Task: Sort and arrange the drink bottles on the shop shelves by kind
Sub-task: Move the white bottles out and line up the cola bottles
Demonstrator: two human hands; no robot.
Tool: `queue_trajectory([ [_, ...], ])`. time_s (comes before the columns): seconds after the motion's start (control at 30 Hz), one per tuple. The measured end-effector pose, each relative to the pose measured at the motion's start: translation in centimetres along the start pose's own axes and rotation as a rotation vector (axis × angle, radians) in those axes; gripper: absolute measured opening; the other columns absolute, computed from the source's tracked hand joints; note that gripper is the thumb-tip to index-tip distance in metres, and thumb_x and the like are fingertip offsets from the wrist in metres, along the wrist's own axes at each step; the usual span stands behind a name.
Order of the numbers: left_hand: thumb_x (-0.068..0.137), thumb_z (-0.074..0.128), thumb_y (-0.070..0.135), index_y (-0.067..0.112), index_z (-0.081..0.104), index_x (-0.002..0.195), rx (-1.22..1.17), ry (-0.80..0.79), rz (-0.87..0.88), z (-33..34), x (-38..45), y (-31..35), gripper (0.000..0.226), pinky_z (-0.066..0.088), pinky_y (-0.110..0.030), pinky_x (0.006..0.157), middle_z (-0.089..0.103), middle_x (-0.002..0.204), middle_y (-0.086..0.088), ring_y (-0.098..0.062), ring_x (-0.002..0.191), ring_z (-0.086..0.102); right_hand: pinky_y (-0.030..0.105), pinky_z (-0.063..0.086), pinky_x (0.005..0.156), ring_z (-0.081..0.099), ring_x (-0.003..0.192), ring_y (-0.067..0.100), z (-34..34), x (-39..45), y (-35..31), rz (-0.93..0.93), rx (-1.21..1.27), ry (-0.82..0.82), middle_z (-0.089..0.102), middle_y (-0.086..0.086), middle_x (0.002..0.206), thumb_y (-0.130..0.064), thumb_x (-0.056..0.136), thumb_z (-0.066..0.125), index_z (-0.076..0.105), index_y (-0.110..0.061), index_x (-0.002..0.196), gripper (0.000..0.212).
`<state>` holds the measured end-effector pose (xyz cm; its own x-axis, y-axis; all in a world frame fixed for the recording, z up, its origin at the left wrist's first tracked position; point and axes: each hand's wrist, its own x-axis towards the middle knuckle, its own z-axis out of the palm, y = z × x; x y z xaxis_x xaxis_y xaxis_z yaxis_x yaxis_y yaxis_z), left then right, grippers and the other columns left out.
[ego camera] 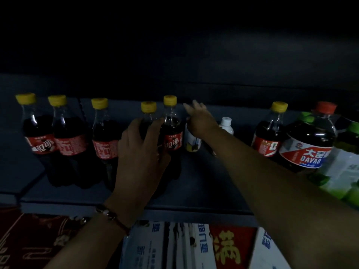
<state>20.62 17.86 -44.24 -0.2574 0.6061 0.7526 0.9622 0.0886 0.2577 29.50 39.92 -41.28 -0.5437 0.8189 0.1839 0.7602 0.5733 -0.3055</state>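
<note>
Several cola bottles with yellow caps and red labels stand in a row on a dark shelf [204, 177]. My left hand [141, 150] is wrapped around one cola bottle [148, 111] in the middle of the row, right beside another cola bottle [172, 131]. My right hand [200, 119] reaches deep into the shelf, fingers spread, over a small white bottle [192, 143] that it partly hides. A second white bottle [226, 124] with a white cap stands just right of that hand. One more cola bottle [269, 133] stands farther right.
A big dark Dayao bottle [308, 144] with a red cap and green-capped pale bottles [342, 167] crowd the right end. Below the shelf edge lie cartons [174, 245] and a red box [29, 235]. The scene is dim; the shelf above is black.
</note>
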Motion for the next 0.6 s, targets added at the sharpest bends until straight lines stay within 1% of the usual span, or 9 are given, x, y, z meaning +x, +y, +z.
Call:
queue_trajectory([
  [0.07,0.076,0.079,0.014,0.014,0.046,0.145,-0.016,-0.014,-0.004,0.0,-0.3,0.2,0.077,0.038,-0.050,0.103,0.039,0.145,-0.025,-0.040,0.127,0.039,0.041,0.027,0.115,0.029,0.141,0.034,0.9,0.8,0.7,0.034,-0.094,-0.106,0.027,0.016,0.156,-0.019,0.100,0.045,0.033,-0.013,0.149,0.051],
  [0.2,0.082,0.075,0.011,0.015,0.035,0.153,-0.002,-0.057,-0.009,-0.4,-1.0,0.5,0.082,0.030,-0.053,0.113,0.022,0.158,-0.028,-0.043,0.144,0.025,0.039,0.045,0.094,0.051,0.116,0.036,0.1,-2.9,1.4,0.046,-0.130,0.092,0.050,0.018,0.128,-0.011,0.092,0.052,0.058,-0.004,0.123,0.032],
  [0.27,0.084,0.072,0.012,0.014,0.038,0.152,0.018,0.009,0.023,-1.1,-1.8,1.2,0.077,0.028,-0.056,0.115,0.017,0.159,-0.029,-0.046,0.146,0.020,0.031,0.044,0.086,0.055,0.109,0.032,-1.6,-6.5,1.7,0.022,-0.070,0.155,0.057,0.015,0.117,-0.011,0.089,0.056,0.064,-0.006,0.113,0.026],
  [0.33,0.088,0.067,0.024,0.015,0.040,0.151,-0.016,0.081,0.093,-1.9,-2.7,2.8,0.069,0.026,-0.052,0.115,0.020,0.160,-0.025,-0.041,0.146,0.021,0.021,0.038,0.081,0.056,0.101,0.020,-3.6,-10.4,1.7,-0.026,0.036,0.225,0.059,0.008,0.110,-0.010,0.086,0.062,0.069,-0.012,0.109,0.024],
  [0.4,0.086,0.065,0.045,0.025,0.026,0.156,-0.199,-0.065,0.065,-2.1,-3.3,4.8,0.083,0.025,-0.039,0.114,0.021,0.162,-0.008,-0.025,0.147,0.021,0.019,0.043,0.078,0.058,0.089,0.009,-6.2,-14.5,0.9,-0.062,0.196,0.268,0.061,-0.002,0.100,-0.013,0.084,0.069,0.073,-0.019,0.102,0.019],
  [0.47,0.074,0.075,0.058,0.042,0.006,0.156,-0.595,-0.409,-0.161,-1.7,-3.2,7.0,0.108,0.025,-0.027,0.114,0.022,0.160,0.015,-0.005,0.145,0.023,0.017,0.049,0.074,0.063,0.078,0.003,-8.8,-17.7,-0.3,-0.106,0.402,0.196,0.069,-0.007,0.090,-0.018,0.083,0.074,0.074,-0.021,0.096,0.013],
  [0.5,0.067,0.081,0.058,0.045,0.010,0.154,-0.791,-0.520,-0.279,-1.2,-3.2,7.7,0.113,0.033,-0.020,0.109,0.032,0.153,0.023,0.001,0.139,0.033,0.016,0.050,0.072,0.064,0.076,0.002,-9.5,-18.8,-0.8,-0.117,0.542,0.111,0.072,-0.006,0.087,-0.017,0.084,0.074,0.075,-0.021,0.096,0.013],
  [0.53,0.063,0.087,0.054,0.044,0.025,0.150,-0.930,-0.578,-0.368,-0.7,-3.3,8.1,0.107,0.041,-0.013,0.097,0.047,0.140,0.028,0.004,0.127,0.047,0.016,0.051,0.073,0.066,0.078,0.002,-9.8,-19.3,-1.1,-0.120,0.692,0.035,0.074,-0.003,0.088,-0.014,0.085,0.072,0.075,-0.019,0.097,0.013],
  [0.6,0.066,0.090,0.037,0.041,0.053,0.124,-1.032,-0.535,-0.455,0.3,-3.5,8.0,0.069,0.050,-0.010,0.073,0.067,0.109,0.023,0.004,0.095,0.065,0.023,0.053,0.083,0.067,0.092,0.008,-8.9,-18.8,-0.7,-0.060,0.998,0.006,0.074,0.001,0.101,-0.017,0.090,0.067,0.073,-0.018,0.104,0.015],
])
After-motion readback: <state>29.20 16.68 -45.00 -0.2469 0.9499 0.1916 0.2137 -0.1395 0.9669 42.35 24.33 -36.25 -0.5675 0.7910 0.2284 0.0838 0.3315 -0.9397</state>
